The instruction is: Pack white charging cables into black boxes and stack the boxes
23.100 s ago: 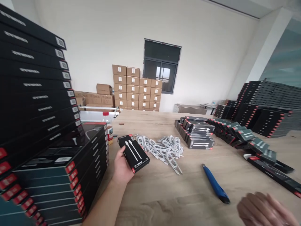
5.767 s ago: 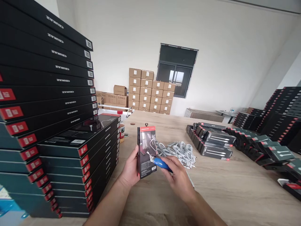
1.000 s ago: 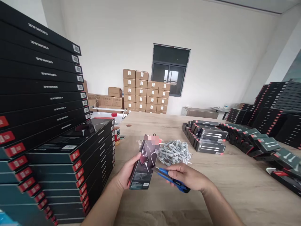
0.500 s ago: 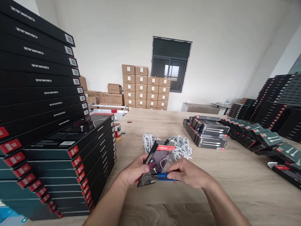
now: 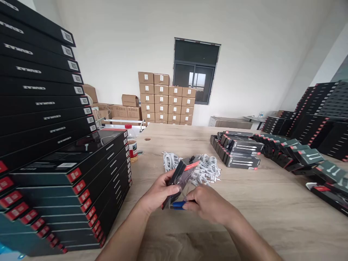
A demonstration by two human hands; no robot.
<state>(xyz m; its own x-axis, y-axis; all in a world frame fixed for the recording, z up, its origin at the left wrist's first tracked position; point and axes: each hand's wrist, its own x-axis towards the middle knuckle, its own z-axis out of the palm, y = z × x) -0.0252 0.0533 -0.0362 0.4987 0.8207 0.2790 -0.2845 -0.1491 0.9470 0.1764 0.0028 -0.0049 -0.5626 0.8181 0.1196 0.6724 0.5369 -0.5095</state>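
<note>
My left hand (image 5: 161,191) grips a small black retail box (image 5: 185,171) with a red stripe, tilted above the table. Its thumb presses on the front face. Clear film (image 5: 182,194) hangs loose at the box's lower side. In my closed right hand (image 5: 208,203) is a blue utility knife (image 5: 178,205), its tip at the lower edge of the box. The blade itself is too small to make out. Just behind the box lie coiled white cables (image 5: 208,170), with another white bundle (image 5: 170,160) to their left.
Tall stacks of black boxes (image 5: 100,174) stand close on the left. Beside them is a bottle with a red cap (image 5: 132,143). Packaged cable boxes (image 5: 243,161) sit at the right, with leaning rows of opened-looking boxes (image 5: 312,157) beyond. Cartons (image 5: 161,98) are piled behind the table.
The box has turned more edge-on in my left hand. My right hand has moved left with the knife, along the box's lower edge, and loose film shows there. The view has shifted slightly.
</note>
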